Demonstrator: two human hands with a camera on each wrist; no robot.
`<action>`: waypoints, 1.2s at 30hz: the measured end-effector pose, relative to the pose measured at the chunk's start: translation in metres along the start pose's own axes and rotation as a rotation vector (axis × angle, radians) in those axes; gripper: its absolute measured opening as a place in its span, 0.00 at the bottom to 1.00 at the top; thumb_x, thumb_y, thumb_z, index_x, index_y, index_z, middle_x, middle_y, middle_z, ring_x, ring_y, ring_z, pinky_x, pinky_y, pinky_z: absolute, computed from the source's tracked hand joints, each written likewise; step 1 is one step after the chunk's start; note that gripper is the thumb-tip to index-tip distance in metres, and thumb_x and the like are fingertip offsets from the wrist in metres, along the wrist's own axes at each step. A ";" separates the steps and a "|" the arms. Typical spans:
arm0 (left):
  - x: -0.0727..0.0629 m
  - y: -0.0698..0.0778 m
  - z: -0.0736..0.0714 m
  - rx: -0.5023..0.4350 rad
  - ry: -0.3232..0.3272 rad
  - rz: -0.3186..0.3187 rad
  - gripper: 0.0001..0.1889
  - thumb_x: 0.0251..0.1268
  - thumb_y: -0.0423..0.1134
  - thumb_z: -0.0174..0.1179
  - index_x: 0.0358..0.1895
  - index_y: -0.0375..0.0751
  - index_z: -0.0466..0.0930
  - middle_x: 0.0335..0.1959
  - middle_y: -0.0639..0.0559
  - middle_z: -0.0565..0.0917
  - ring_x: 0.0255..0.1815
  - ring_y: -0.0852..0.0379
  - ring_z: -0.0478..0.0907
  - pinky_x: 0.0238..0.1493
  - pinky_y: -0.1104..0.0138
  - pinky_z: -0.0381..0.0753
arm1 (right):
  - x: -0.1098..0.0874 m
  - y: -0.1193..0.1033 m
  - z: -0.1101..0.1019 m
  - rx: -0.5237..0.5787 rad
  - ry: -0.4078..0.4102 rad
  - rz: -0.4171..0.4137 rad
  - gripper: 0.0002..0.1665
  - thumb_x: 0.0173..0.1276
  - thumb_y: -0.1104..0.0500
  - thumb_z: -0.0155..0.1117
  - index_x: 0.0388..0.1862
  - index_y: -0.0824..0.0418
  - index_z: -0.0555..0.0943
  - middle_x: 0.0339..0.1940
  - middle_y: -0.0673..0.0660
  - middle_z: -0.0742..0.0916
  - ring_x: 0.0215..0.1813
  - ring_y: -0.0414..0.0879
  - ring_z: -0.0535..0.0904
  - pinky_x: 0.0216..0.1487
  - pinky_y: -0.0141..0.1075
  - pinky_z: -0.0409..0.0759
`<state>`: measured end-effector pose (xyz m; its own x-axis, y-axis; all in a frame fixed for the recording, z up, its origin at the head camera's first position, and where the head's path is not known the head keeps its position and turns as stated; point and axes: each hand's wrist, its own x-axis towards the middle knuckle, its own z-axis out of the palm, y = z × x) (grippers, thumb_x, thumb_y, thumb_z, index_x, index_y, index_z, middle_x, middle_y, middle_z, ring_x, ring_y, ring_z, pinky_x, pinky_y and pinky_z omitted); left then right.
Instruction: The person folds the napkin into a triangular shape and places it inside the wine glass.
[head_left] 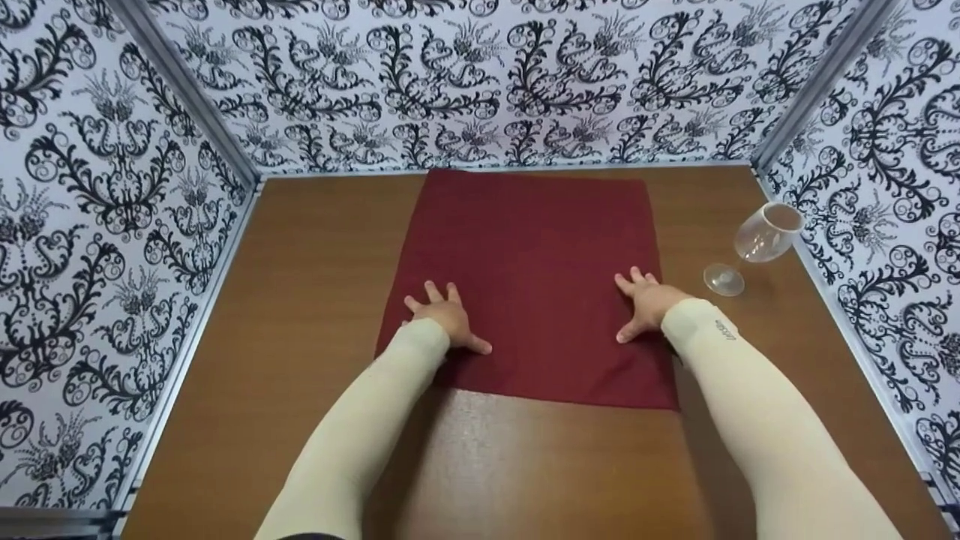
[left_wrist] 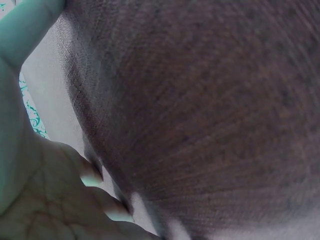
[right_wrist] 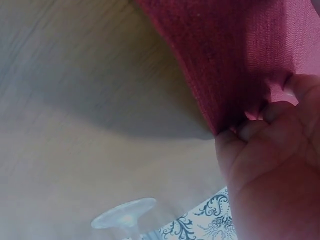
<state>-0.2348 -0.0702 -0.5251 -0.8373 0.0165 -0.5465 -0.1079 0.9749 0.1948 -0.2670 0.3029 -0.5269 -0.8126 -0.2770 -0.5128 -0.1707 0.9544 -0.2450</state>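
Note:
A dark red cloth (head_left: 532, 262) lies spread on the wooden table, with slight creases along its near edge. My left hand (head_left: 442, 315) rests on its left side, fingers spread and thumb pointing inward. On the cloth's right edge, my right hand (head_left: 649, 304) presses with fingers spread. In the right wrist view, the fingertips of the right hand (right_wrist: 275, 160) touch the cloth (right_wrist: 215, 55) close to its edge. The left wrist view has the left hand (left_wrist: 45, 185) beside the cloth (left_wrist: 200, 110), which looks brownish there.
A clear wine glass (head_left: 765, 236) stands upright on the table (head_left: 315, 300), to the right of the cloth and near the right wall. Patterned black-and-white panels (head_left: 480, 82) enclose the table at the back and on both sides.

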 end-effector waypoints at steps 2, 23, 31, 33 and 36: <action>0.002 -0.001 -0.002 -0.010 -0.001 -0.002 0.77 0.46 0.75 0.75 0.88 0.47 0.31 0.87 0.34 0.30 0.84 0.18 0.34 0.76 0.31 0.61 | -0.002 -0.002 -0.001 0.001 0.003 0.000 0.75 0.57 0.42 0.84 0.88 0.64 0.45 0.86 0.77 0.45 0.85 0.77 0.42 0.79 0.69 0.57; 0.004 -0.005 -0.008 0.034 -0.012 -0.008 0.75 0.47 0.73 0.75 0.88 0.50 0.31 0.88 0.36 0.29 0.85 0.20 0.32 0.76 0.31 0.62 | 0.004 -0.008 0.004 -0.029 -0.022 0.019 0.77 0.56 0.37 0.83 0.88 0.65 0.45 0.85 0.78 0.46 0.84 0.78 0.44 0.80 0.68 0.57; 0.004 0.012 -0.008 0.001 -0.018 -0.045 0.76 0.48 0.76 0.73 0.88 0.47 0.29 0.87 0.34 0.26 0.84 0.19 0.32 0.75 0.26 0.57 | 0.007 -0.002 -0.012 -0.033 0.050 -0.039 0.62 0.61 0.42 0.80 0.84 0.66 0.60 0.83 0.78 0.57 0.83 0.75 0.55 0.81 0.64 0.60; -0.002 0.020 -0.004 0.023 -0.031 -0.040 0.76 0.49 0.79 0.69 0.87 0.45 0.29 0.87 0.32 0.28 0.84 0.18 0.34 0.76 0.28 0.59 | 0.010 0.001 -0.011 -0.032 0.058 -0.040 0.63 0.61 0.45 0.81 0.85 0.65 0.58 0.84 0.77 0.54 0.84 0.75 0.52 0.81 0.64 0.58; -0.005 0.027 0.002 0.048 -0.055 -0.039 0.76 0.50 0.80 0.68 0.87 0.44 0.27 0.86 0.30 0.28 0.83 0.17 0.35 0.75 0.30 0.62 | 0.009 0.000 -0.008 -0.017 0.011 -0.027 0.67 0.60 0.47 0.82 0.87 0.64 0.52 0.85 0.77 0.48 0.84 0.77 0.46 0.82 0.66 0.54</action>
<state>-0.2326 -0.0437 -0.5191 -0.8019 -0.0103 -0.5973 -0.1123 0.9846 0.1338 -0.2786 0.3016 -0.5246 -0.8136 -0.3018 -0.4970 -0.2022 0.9482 -0.2448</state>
